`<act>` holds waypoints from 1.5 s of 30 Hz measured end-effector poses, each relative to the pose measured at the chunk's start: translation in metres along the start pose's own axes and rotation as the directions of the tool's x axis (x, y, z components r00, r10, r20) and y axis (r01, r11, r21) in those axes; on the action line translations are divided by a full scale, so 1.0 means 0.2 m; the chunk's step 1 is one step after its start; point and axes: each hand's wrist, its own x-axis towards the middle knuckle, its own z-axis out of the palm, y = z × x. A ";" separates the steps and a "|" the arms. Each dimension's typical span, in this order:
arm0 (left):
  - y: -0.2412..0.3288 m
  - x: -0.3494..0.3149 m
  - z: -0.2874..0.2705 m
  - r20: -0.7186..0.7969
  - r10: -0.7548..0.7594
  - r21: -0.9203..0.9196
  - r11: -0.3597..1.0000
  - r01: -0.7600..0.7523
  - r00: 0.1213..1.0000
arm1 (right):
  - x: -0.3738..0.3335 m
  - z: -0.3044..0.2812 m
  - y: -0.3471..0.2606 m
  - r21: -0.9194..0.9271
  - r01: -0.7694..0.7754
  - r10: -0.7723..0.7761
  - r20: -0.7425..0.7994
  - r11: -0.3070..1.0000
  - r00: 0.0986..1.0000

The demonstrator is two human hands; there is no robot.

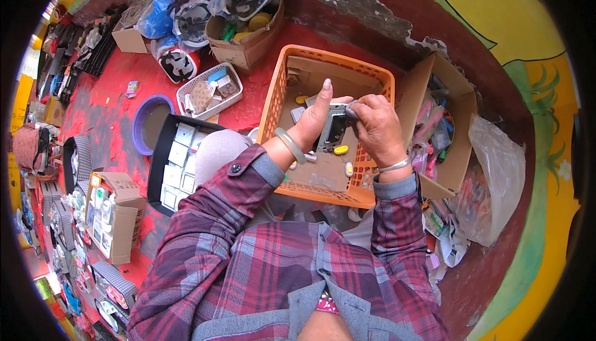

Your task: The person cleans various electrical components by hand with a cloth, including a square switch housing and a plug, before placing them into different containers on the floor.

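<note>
Over an orange plastic basket (280, 86), both of my hands hold one small rectangular object with a grey frame and a dark middle (336, 131); its exact kind is unclear. My left hand (312, 117) grips its left side, thumb pointing up, with a pale bangle at the wrist. My right hand (377, 123) has its fingers bunched at the upper right edge of the object, pinching there; a silvery bangle circles that wrist. Whether a small grey piece sits between those fingertips is hard to see. Below, cardboard (323, 176) lines the basket, with several small yellow and white pieces (341, 150) on it.
Left of the basket stand a black box of white square items (158, 173), a purple basin (141, 127) and a white basket (186, 102). Bagged helmets (192, 21) and a filled carton (243, 52) lie behind. An open carton (462, 111) flanks the right side.
</note>
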 end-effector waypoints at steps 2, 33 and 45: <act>-0.04 0.03 -0.03 0.051 0.044 0.025 0.999 -0.045 0.998 | 0.02 -0.01 -0.08 -0.004 0.076 -0.076 -0.011 0.997 0.997; 0.01 0.04 -0.06 0.117 -0.016 -0.367 0.928 0.058 0.993 | 0.01 0.05 -0.08 0.068 -0.067 0.075 -0.114 0.995 0.991; 0.09 0.05 -0.11 -0.011 0.131 -0.417 0.900 -0.123 0.991 | -0.05 0.02 -0.11 0.302 -0.294 0.255 0.160 0.907 0.953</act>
